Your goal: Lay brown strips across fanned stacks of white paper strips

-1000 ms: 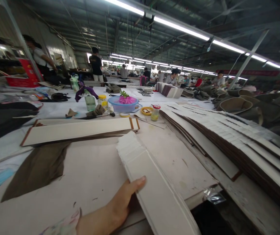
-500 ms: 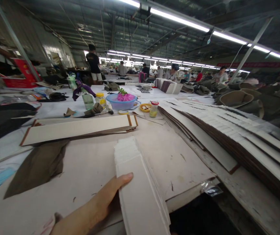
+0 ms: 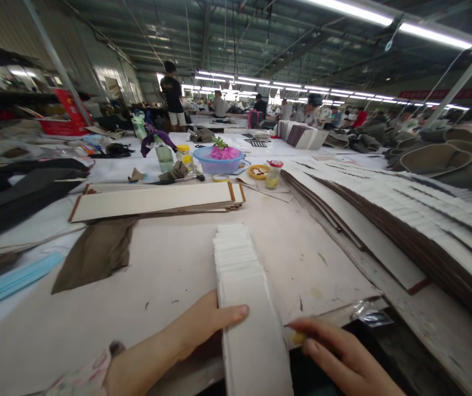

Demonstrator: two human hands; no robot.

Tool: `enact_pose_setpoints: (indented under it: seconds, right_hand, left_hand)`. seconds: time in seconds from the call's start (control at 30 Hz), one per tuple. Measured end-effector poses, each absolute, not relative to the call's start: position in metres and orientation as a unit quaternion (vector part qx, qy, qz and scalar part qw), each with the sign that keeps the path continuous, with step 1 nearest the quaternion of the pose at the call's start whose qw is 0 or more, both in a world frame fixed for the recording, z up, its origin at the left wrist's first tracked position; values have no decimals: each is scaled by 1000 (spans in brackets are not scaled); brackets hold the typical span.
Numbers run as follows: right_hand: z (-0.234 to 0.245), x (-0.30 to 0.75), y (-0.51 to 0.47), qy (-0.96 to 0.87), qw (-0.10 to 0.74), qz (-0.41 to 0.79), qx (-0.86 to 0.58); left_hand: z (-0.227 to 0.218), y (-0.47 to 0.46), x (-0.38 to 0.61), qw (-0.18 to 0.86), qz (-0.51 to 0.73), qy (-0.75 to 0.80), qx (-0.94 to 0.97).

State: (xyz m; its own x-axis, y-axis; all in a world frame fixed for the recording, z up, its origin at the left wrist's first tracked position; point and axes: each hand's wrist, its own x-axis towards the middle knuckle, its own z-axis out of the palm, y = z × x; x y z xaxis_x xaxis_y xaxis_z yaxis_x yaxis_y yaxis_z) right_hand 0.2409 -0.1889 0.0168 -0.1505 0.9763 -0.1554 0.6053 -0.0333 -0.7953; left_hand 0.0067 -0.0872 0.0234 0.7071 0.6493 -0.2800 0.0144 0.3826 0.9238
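Observation:
A fanned stack of long white strips (image 3: pixel 244 297) lies on the pale worktable (image 3: pixel 165 269), running from the near edge toward the middle. My left hand (image 3: pixel 203 324) grips the stack's left edge, thumb laid on the top strip. My right hand (image 3: pixel 339 357) has come in at the lower right, fingers curled beside the stack's right edge, with something small and yellow at the fingertips that I cannot make out.
A pile of long white boards (image 3: pixel 157 199) lies across the table beyond. A long fanned row of brown-edged boards (image 3: pixel 388 220) runs along the right. A brown cloth (image 3: pixel 95 250), blue bowl (image 3: pixel 218 160), jars and a yellow lid stand further back. People work at far tables.
My right hand has entered at the lower right beside the stack. The stack has swung straighter toward me, and the view has shifted a little left and down.

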Motion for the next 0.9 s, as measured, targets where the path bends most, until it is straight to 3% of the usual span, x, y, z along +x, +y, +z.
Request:
enact_pose_setpoints:
  seconds: [0.17,0.37,0.47,0.67,0.9]
  right_hand:
    - [6,210,-157,-708,338,218,-580]
    - [-8,197,-150,-677,311,235,-624]
    - [-5,202,-150,-656,283,267,-647]
    - [6,202,-143,-686,253,266,-628]
    - [4,194,-141,-692,350,237,-586]
  left_hand:
    - [24,-80,-1,671,173,355,628]
    - [34,-70,-17,290,79,530,793]
    - [36,-69,-14,175,132,517,827]
    - [33,-64,-3,199,197,395,875]
    - [30,-59,-2,231,183,392,871]
